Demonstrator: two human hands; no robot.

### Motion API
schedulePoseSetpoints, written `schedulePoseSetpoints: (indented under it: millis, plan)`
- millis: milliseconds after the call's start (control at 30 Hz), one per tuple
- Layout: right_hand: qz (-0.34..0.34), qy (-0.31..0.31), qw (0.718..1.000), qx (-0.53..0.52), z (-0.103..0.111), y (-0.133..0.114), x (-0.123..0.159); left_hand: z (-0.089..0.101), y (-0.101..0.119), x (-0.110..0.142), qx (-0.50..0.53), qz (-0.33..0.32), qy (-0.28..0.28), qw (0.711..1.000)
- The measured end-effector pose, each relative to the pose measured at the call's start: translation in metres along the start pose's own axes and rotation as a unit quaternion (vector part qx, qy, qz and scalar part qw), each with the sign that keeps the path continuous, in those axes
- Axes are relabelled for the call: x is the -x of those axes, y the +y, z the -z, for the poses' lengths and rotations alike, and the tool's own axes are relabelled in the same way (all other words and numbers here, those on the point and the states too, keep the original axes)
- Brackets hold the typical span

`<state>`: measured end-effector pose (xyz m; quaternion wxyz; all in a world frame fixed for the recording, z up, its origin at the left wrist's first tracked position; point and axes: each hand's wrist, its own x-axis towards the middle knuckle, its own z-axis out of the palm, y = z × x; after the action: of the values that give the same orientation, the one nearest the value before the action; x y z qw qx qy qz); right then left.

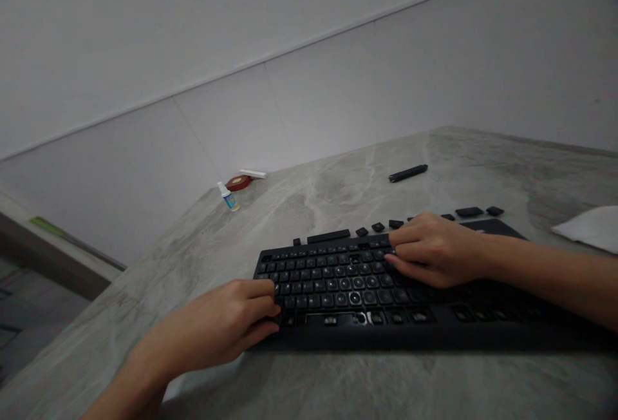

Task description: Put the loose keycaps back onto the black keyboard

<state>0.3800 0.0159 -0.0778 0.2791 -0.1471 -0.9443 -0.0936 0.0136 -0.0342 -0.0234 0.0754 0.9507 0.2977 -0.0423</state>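
Observation:
A black computer keyboard [318, 281] lies on the marbled grey table, with keycaps gone from several spots along its bottom row and a few higher up. My left hand [241, 310] is closed at the keyboard's lower left corner, fingers and thumb curled against the end keys. Over the upper right of the keys, my right hand [434, 249] is bent with fingertips and thumb close together; what lies between them is hidden. Behind the keyboard stretches a row of loose keycaps, among them a long space bar [328, 237] and a wide keycap [469, 212].
On the table [309, 194], a black pen-like tool [408, 173] lies further back. At the back left stand a small spray bottle [228, 197], a reddish-brown round object [238, 183] and a white strip [253, 174]. White cloth or paper [591, 227] is at right.

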Motion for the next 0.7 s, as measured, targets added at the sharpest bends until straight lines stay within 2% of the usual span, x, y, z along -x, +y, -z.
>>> schedulePoseSetpoints:
  millis: [367, 700]
  plan:
    - [-0.001, -0.002, 1.0, 0.005, -0.0003, 0.0007, 0.0012, 0.0016, -0.0001, -0.0005, 0.068, 0.06, -0.022, 0.996]
    - [0.001, -0.001, 1.0, 0.011, -0.0002, 0.0003, 0.001, 0.0069, -0.0004, 0.0004, 0.083, 0.071, -0.037, 0.993]
